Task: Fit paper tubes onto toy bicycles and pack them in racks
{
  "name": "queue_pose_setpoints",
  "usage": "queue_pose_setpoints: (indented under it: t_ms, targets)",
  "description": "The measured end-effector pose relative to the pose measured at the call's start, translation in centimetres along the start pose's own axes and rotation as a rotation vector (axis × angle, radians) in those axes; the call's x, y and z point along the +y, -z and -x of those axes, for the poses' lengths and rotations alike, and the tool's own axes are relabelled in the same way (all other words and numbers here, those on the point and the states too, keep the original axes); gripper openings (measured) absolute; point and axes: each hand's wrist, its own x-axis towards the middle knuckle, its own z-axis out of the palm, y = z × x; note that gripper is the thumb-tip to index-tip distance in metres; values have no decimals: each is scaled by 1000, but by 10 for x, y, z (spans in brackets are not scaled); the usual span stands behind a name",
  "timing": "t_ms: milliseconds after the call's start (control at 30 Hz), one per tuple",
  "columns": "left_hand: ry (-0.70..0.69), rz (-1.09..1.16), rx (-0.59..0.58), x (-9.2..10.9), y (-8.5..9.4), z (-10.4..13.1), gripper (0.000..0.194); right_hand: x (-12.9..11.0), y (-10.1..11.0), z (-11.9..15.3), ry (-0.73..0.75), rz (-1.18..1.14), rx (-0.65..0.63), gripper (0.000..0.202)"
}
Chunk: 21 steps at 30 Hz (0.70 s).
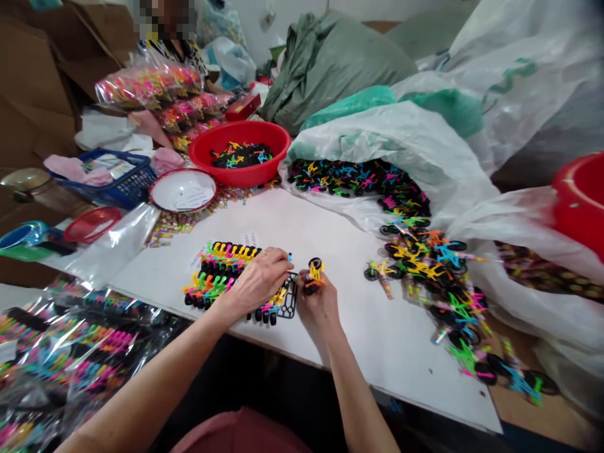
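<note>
My right hand (321, 305) holds a small yellow toy bicycle (316, 272) with black wheels between its fingers. Just to its left, my left hand (264, 277) is bent over the right end of a black lattice tray (287, 302), fingers together; what they pinch is too small to make out. Rows of colourful toy bicycles (217, 277) stand packed on the tray, to the left of and below my left hand. More loose bicycles (419, 261) lie heaped at the right of the white table (349, 333).
A white plastic bag (425, 132) spills bicycles at the back right. A red basin (240, 176), a white bowl (183, 190) and a blue basket (127, 182) stand at the back left. Bagged bicycles (85, 352) lie at the lower left. A person (177, 50) sits behind packed bags.
</note>
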Motion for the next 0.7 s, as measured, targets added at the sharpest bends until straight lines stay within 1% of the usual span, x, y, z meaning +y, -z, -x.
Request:
queue_pose_setpoints:
  t_ms: [100,200,267,400,533,633,700]
  targets:
    - [-31,59,-58,2,2,-3,19,3,-1,-6,104,93,-49,10]
    - [29,94,-37,3,1,-5,21,4,3,-8,191,255,-131,14]
    - [40,94,-27,4,-1,-6,23,3,4,-7,211,354,-166,16]
    - [18,82,20,3,-6,-8,16,-1,3,-9,242,510,-215,16]
    - [-5,73,34,3,-8,-8,15,-6,2,-11,240,660,-254,14]
    - [-11,64,41,2,-8,-6,16,-8,0,-7,265,714,-254,14]
    - [-40,52,41,1,-9,-4,15,-8,-5,-3,277,738,-218,16]
